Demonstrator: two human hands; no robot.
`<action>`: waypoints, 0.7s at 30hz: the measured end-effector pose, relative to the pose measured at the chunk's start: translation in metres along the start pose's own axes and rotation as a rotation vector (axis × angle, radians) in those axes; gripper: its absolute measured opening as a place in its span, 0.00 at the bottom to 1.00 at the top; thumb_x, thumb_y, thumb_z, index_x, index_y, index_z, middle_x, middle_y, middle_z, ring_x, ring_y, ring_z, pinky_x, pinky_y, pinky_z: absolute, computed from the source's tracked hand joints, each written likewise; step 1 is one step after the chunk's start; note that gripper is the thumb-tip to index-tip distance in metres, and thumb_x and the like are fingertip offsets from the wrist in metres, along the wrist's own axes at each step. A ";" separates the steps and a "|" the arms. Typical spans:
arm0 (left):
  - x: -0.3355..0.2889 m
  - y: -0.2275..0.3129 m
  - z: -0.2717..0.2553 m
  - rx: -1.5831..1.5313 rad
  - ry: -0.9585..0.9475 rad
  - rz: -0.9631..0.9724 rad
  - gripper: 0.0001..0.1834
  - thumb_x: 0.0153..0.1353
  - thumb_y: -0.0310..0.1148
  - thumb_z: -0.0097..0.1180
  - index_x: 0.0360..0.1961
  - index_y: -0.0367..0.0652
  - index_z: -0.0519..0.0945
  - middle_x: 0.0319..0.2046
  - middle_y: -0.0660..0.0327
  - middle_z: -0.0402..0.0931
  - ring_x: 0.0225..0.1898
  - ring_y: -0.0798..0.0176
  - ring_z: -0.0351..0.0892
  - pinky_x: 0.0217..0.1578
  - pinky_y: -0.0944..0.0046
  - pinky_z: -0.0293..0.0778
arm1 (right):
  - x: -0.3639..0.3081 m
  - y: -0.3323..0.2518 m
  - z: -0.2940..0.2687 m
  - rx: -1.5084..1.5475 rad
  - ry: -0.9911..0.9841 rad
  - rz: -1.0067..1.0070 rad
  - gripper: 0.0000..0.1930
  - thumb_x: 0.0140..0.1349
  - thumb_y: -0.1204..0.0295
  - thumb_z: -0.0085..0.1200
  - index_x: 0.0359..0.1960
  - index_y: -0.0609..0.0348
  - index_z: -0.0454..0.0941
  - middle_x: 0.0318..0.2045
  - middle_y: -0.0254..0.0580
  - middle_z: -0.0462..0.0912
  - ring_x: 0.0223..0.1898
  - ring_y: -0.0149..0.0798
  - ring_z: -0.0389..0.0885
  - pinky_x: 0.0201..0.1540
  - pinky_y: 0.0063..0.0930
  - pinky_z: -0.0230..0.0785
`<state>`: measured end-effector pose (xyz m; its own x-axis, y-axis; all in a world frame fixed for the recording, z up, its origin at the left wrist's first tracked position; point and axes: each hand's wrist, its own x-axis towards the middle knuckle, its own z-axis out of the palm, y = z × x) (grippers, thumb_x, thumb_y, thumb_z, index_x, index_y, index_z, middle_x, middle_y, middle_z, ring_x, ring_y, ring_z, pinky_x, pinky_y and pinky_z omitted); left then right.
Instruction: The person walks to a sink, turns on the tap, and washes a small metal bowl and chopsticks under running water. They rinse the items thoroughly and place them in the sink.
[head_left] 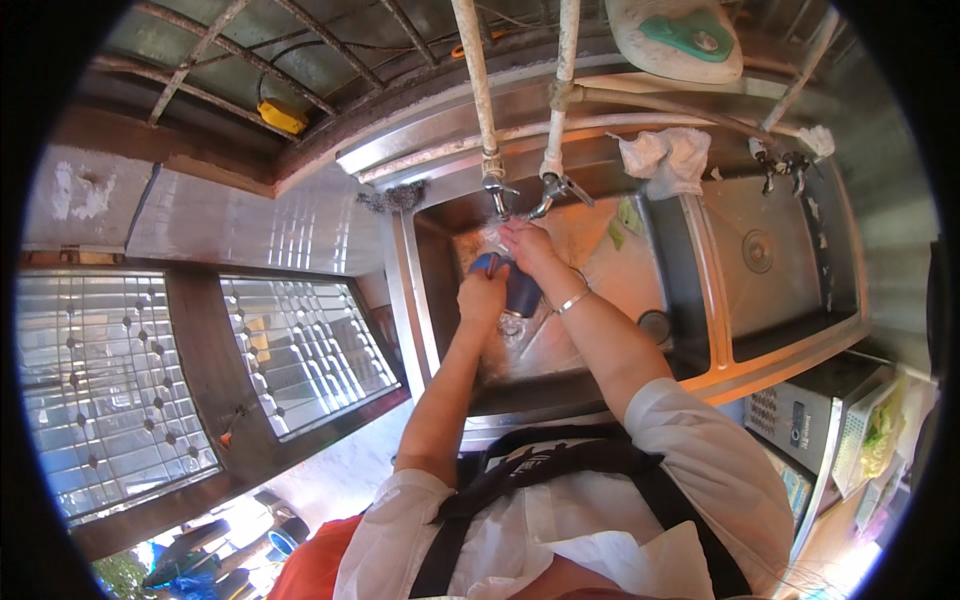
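A dark blue cup-like vessel [522, 294] is tilted inside the left basin of the steel sink [585, 345]. My left hand [483, 292] is closed on its upper left side, thumb on top. Under the running tap [498, 195] is my right hand [528, 243], just above the vessel, fingers stretched into the splashing water. I see nothing held in that hand, though the splash partly hides its fingertips. A second tap [553, 193] stands beside the first. Water spreads over the basin floor below the vessel.
Green leaf scraps [626, 222] lie in the left basin, near its drain [654, 326]. A white cloth [668, 160] hangs over the back of the divider. More taps [780, 170] stand above the right basin. A dark scouring pad [392, 198] sits on the left ledge.
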<state>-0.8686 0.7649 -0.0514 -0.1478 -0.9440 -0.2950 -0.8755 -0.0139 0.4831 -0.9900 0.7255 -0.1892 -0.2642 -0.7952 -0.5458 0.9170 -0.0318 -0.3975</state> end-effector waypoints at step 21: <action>-0.104 0.017 0.084 0.818 -0.281 0.955 0.15 0.55 0.36 0.51 0.35 0.33 0.78 0.41 0.46 0.68 0.36 0.45 0.74 0.27 0.56 0.74 | -0.137 -0.059 -0.070 -0.765 0.144 0.104 0.21 0.46 0.74 0.54 0.44 0.67 0.68 0.33 0.49 0.76 0.30 0.41 0.78 0.28 0.32 0.74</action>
<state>-0.9066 0.8911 -0.0821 -0.8726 -0.3649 -0.3246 -0.3808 0.9245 -0.0156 -1.0285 0.8783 -0.1427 -0.2723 -0.6837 -0.6771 0.4923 0.5056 -0.7085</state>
